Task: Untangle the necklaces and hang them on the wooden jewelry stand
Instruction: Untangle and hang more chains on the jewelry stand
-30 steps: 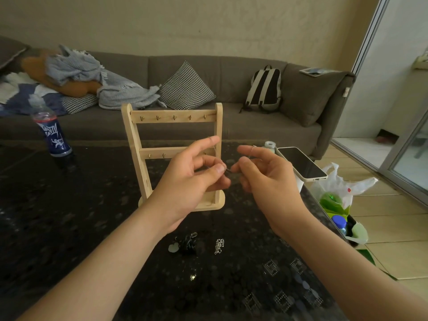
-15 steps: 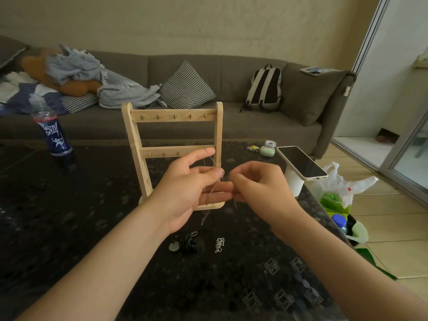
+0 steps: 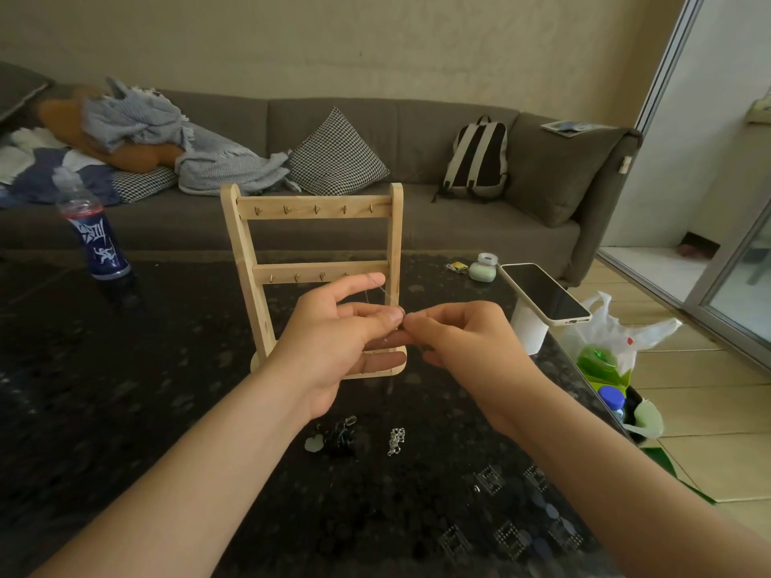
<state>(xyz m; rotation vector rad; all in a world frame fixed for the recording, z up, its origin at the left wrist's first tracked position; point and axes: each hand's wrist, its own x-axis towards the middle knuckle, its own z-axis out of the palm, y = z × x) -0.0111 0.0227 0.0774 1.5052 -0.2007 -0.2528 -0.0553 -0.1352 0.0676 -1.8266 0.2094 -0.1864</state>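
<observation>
Head view: a fine silver necklace (image 3: pixel 383 290) runs from the left forefinger down to where both hands meet. The left hand (image 3: pixel 342 344) and the curled right hand (image 3: pixel 471 348) each pinch it there. Within the last second the hands have dropped lower and drawn closer, so the untangling seems unfinished. Just behind them stands the wooden jewelry stand (image 3: pixel 313 211), its visible hooks bare. Below the hands, on the counter (image 3: pixel 125 410), lie a dark tangle (image 3: pixel 340 438) and a small silver chain (image 3: pixel 395 440).

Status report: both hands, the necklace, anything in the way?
Left hand and right hand both pinch the thin chain, before the wooden stand. Top hooks bare. Dark tangle and silver clump lie on table, out of the way.
</observation>
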